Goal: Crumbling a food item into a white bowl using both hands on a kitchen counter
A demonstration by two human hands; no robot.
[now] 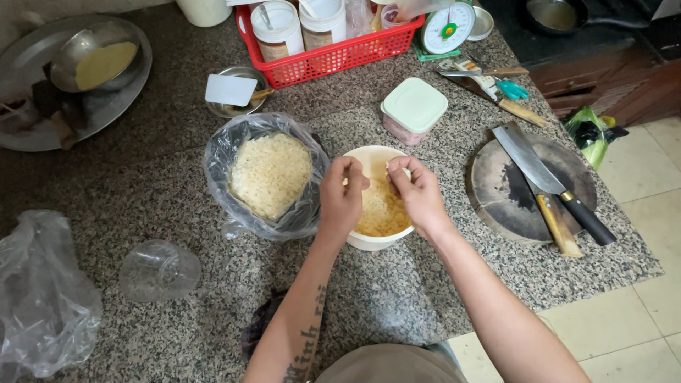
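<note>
A white bowl (363,157) of pale yellow noodles (381,211) stands on the granite counter in front of me. My left hand (340,195) hovers over the bowl's left side with its fingers pinched on a small bit of noodle. Over the right side, my right hand (418,191) also pinches a piece of noodle. Just left of the bowl lies a block of dry noodles (269,174) inside an opened clear plastic bag (221,152).
A round wooden chopping board (496,191) with a cleaver (539,174) and another knife lies at the right. A lidded container (413,108), red basket (333,53), scale (447,27), metal trays (71,78), an overturned glass (159,269) and a crumpled bag (42,298) surround the bowl.
</note>
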